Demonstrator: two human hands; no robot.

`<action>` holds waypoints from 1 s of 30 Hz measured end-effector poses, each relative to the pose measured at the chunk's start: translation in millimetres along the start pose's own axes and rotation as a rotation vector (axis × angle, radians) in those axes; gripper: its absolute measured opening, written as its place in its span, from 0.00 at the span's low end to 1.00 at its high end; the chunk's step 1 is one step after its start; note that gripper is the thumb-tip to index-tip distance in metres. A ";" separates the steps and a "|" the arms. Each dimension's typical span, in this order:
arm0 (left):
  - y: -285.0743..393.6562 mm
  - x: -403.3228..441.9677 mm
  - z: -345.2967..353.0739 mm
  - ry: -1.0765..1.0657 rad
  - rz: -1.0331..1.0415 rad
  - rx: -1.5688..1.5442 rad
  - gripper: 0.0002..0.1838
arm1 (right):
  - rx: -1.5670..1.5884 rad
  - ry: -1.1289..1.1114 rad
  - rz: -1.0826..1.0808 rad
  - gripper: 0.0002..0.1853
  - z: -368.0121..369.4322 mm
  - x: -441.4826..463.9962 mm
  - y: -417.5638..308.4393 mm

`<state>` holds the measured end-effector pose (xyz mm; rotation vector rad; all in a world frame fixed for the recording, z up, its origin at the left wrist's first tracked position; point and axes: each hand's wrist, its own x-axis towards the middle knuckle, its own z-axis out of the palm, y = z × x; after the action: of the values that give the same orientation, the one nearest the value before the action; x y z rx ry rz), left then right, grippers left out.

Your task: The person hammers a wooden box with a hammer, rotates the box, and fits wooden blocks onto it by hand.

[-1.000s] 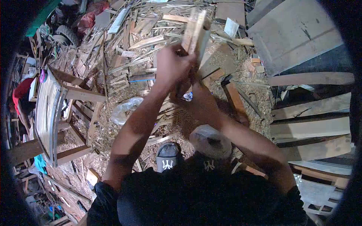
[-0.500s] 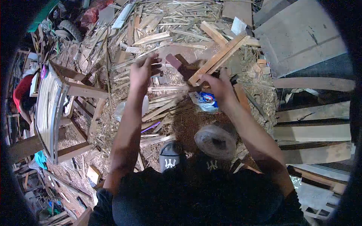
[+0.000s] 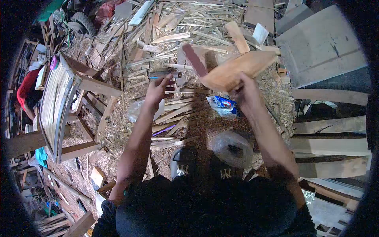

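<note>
My right hand point(image 3: 246, 89) grips a wooden board point(image 3: 241, 69) near its lower edge, the broad face turned up and smeared by motion. Beside the board's left end is a flat dark red strip point(image 3: 193, 59); whether they touch I cannot tell. My left hand point(image 3: 161, 90) is raised with fingers apart. At its fingertips appears a small dark object with a blue part point(image 3: 166, 74), its kind unclear; it seems to lie behind the fingers. Below the board lies a blue and white plastic packet point(image 3: 224, 106).
Wood strips point(image 3: 177, 108) and shavings cover the floor. A clear plastic bag point(image 3: 233, 148) lies by my shoes point(image 3: 182, 164). Left stands a wooden frame piece point(image 3: 59, 106), with a person in red point(image 3: 27, 93) beyond. Planks point(image 3: 331, 146) and a panel point(image 3: 319, 47) are at right.
The board in my right hand has turned from edge-on to showing its broad face. My left hand has moved slightly down and right in view. The whole view has shifted a little.
</note>
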<state>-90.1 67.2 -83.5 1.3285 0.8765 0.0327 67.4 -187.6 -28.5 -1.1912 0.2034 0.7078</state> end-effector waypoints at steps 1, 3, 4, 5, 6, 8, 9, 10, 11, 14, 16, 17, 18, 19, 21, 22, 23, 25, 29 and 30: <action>4.5 -3.4 4.3 -0.010 -0.001 -0.021 0.26 | -0.003 -0.003 0.001 0.18 -9.9 -0.7 -0.5; 8.8 -8.4 11.1 -0.070 0.114 -0.074 0.29 | 0.440 -0.148 0.138 0.14 -27.2 -2.5 -2.0; 11.4 -9.6 14.5 -0.134 0.235 -0.126 0.32 | 0.476 -0.159 0.134 0.12 -28.4 1.6 0.6; 15.3 -9.7 17.9 -0.137 0.237 -0.124 0.32 | 0.478 -0.159 0.131 0.12 -32.5 0.9 3.4; 19.6 -9.7 21.1 -0.194 0.357 -0.150 0.33 | 0.380 -0.125 0.134 0.10 -15.6 -17.1 -5.0; 17.7 3.0 24.9 -0.258 0.558 -0.169 0.34 | 0.284 -0.089 0.140 0.09 -16.1 -22.5 0.1; 21.0 0.1 29.4 -0.258 0.556 -0.169 0.34 | 0.187 -0.114 0.144 0.22 -32.9 -11.7 17.0; 28.4 -5.4 35.7 -0.218 0.508 -0.199 0.34 | 0.090 -0.140 0.148 0.35 -45.2 -4.1 27.9; 32.0 -8.7 38.4 -0.177 0.460 -0.229 0.33 | 0.088 -0.142 0.152 0.35 -51.2 -0.9 31.2; 18.8 -1.4 29.3 -0.176 0.507 -0.218 0.31 | 0.218 -0.319 0.261 0.34 -59.8 3.9 34.1; 12.5 -2.9 29.0 -0.170 0.502 -0.201 0.31 | 0.296 -0.410 0.375 0.33 -63.2 2.6 33.9; 8.8 -4.2 29.9 -0.193 0.513 -0.176 0.29 | 0.296 -0.408 0.376 0.33 -64.7 1.7 36.4; 7.4 -7.1 31.3 -0.217 0.523 -0.150 0.27 | 0.264 -0.398 0.348 0.33 -66.7 0.7 41.7; 6.7 -10.3 30.6 -0.219 0.520 -0.148 0.27 | 0.233 -0.387 0.321 0.32 -69.4 0.2 47.5; 6.3 -17.1 27.8 -0.253 0.514 0.161 0.23 | 0.226 -0.377 0.306 0.31 -78.3 3.2 59.0; 2.1 -20.4 28.1 -0.251 0.541 0.179 0.15 | 0.218 -0.368 0.290 0.31 -82.7 4.6 63.2; -0.1 -21.8 26.8 -0.256 0.539 0.181 0.15 | 0.221 -0.364 0.289 0.31 -87.1 6.6 67.2; -6.1 -21.9 23.3 -0.249 0.488 0.428 0.10 | 0.135 -0.336 0.291 0.28 -83.5 5.9 68.5; -31.4 -11.1 28.0 -0.243 0.522 0.215 0.10 | 0.009 -0.230 0.251 0.27 -79.8 0.5 60.5; -30.1 -10.6 31.5 -0.245 0.521 0.216 0.10 | 0.020 -0.227 0.254 0.27 -80.7 3.2 59.1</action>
<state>-93.0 27.4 -104.0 1.6950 0.3163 0.1811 51.6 -247.9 -106.8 -1.0660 0.1729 1.0540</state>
